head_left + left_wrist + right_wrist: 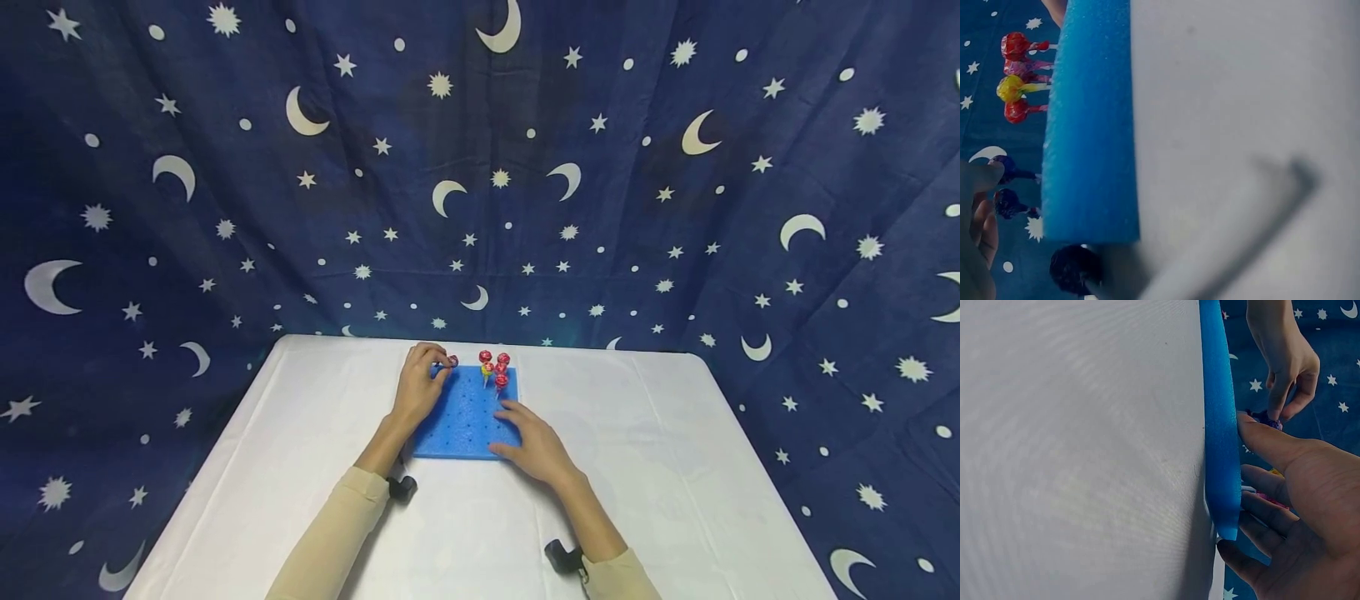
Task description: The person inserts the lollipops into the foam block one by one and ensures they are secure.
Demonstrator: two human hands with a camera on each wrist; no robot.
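Dark-wrapped lollipop [1009, 170] sits between the pinching fingers [437, 353] of the left hand [420, 385].

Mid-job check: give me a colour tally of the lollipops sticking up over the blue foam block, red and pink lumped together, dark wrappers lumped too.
Red or pink lollipops: 4
Yellow lollipop: 1
Dark lollipops, both by the left hand: 2
Total in sight: 7

Foam board [450, 421] on counter [637, 467], curtain [495, 217] behind. Lollipop cluster [501, 382] upright in board's back right; another lollipop [453, 361] in left hand [422, 386] at back left corner. Right hand [538, 446] at right edge, before cluster.
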